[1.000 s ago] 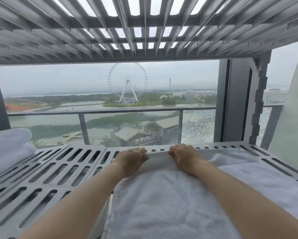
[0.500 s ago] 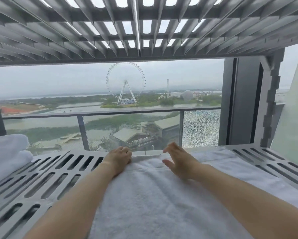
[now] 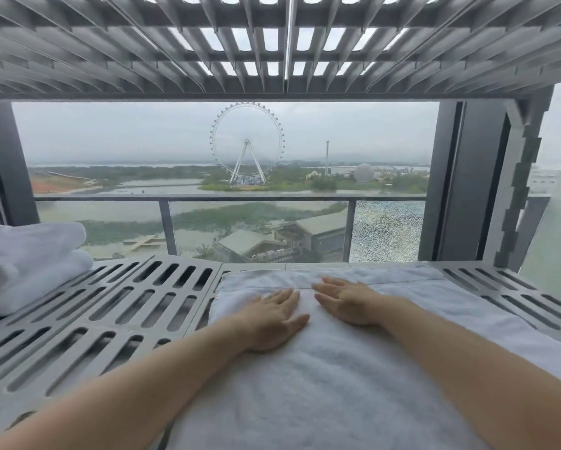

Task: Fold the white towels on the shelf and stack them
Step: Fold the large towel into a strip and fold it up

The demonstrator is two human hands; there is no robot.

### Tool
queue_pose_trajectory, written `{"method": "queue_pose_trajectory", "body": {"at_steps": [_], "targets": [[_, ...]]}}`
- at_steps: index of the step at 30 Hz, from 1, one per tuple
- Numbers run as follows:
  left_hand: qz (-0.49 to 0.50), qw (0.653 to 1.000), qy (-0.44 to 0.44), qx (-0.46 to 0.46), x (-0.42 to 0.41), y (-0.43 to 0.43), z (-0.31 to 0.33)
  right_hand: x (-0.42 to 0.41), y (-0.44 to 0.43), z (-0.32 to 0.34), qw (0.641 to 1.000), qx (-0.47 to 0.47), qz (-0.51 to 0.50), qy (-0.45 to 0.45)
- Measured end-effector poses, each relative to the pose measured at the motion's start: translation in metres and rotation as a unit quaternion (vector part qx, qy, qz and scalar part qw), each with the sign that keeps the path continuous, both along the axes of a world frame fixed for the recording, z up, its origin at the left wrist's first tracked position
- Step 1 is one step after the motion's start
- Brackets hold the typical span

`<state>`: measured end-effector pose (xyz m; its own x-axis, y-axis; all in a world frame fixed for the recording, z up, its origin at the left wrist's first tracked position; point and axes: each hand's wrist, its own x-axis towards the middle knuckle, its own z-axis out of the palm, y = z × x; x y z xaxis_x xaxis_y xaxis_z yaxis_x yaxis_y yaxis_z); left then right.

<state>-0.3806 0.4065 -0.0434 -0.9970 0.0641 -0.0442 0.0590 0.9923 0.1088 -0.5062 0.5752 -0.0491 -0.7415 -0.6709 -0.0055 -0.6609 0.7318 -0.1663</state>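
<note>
A white towel [image 3: 321, 378] lies spread on the grey slotted shelf [image 3: 136, 306], reaching from near me to the shelf's far edge. My left hand [image 3: 272, 319] lies flat on it with straight fingers, palm down. Just to its right my right hand [image 3: 347, 300] presses flat on the same towel, near the far hem. A stack of folded white towels [image 3: 29, 261] sits at the far left of the shelf.
A second slotted shelf [image 3: 279, 43] hangs low overhead. A dark upright post [image 3: 461, 183] and a stepped grey bracket [image 3: 519, 190] stand at the right. Behind the shelf is a window with a glass balcony railing [image 3: 227, 199].
Both hands let go of the towel's far edge, which they were pinching, and now lie flat on the cloth. The towel's far end lies farther back on the shelf.
</note>
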Motion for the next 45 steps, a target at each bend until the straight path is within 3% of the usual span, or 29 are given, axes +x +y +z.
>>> {"method": "queue_pose_trajectory", "body": {"at_steps": [5, 10, 13, 16, 19, 22, 27, 30, 33, 40, 45], "targets": [[-0.040, 0.999, 0.002, -0.020, 0.002, -0.022, 0.007, 0.003, 0.066, 0.001, 0.999, 0.019, -0.037, 0.004], [-0.037, 0.999, 0.011, -0.013, 0.001, -0.011, 0.007, 0.035, 0.079, 0.012, 0.997, -0.066, -0.008, -0.029], [-0.012, 1.000, 0.004, -0.007, 0.012, -0.015, -0.001, 0.052, 0.085, 0.004, 0.999, -0.013, 0.045, -0.027], [0.026, 0.999, -0.010, -0.041, 0.022, -0.023, 0.001, 0.055, 0.105, 0.004, 0.999, 0.021, 0.024, 0.002], [0.046, 0.998, -0.013, -0.036, 0.021, 0.006, 0.010, 0.065, 0.102, 0.009, 1.000, -0.014, 0.022, -0.014], [-0.016, 0.999, -0.014, 0.026, 0.022, 0.060, 0.002, 0.083, 0.097, 0.000, 0.997, -0.002, 0.077, -0.021], [-0.004, 1.000, -0.015, -0.024, 0.041, 0.075, -0.001, 0.081, 0.154, 0.009, 0.999, 0.051, -0.008, -0.001], [-0.018, 1.000, -0.011, -0.024, 0.048, 0.103, 0.000, 0.099, 0.158, 0.008, 0.999, 0.010, 0.022, -0.034], [-0.033, 0.999, -0.006, -0.010, 0.053, 0.133, -0.012, 0.114, 0.160, -0.004, 0.996, 0.033, 0.074, -0.021], [0.031, 0.997, -0.017, -0.070, 0.050, 0.155, 0.012, 0.119, 0.148, 0.020, 0.999, 0.045, -0.006, 0.001], [0.018, 1.000, -0.017, 0.001, 0.096, 0.152, -0.011, 0.145, 0.172, -0.008, 0.998, 0.045, 0.028, -0.033]]}}
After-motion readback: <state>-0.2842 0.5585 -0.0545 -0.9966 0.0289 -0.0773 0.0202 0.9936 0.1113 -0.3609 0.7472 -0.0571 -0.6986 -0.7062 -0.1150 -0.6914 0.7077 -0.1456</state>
